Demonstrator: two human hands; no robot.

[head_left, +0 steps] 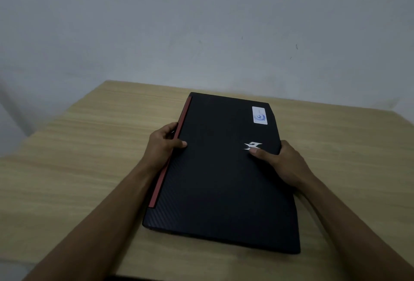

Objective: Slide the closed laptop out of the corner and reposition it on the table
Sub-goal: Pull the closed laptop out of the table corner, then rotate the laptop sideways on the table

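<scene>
A closed black laptop point(220, 182) with a red strip along its left edge, a silver logo and a white sticker lies on the light wooden table point(74, 168), its long side running away from me. My left hand point(164, 144) grips the laptop's left edge, thumb on the lid and fingers curled under the red strip. On the opposite side, my right hand point(283, 164) holds the right edge, thumb pressed on the lid beside the logo. The laptop's near end appears slightly raised off the table.
A plain grey-white wall point(201, 22) stands right behind the table's far edge. Bare wood shows to the left and right of the laptop. The table's left corner drops off at the far left.
</scene>
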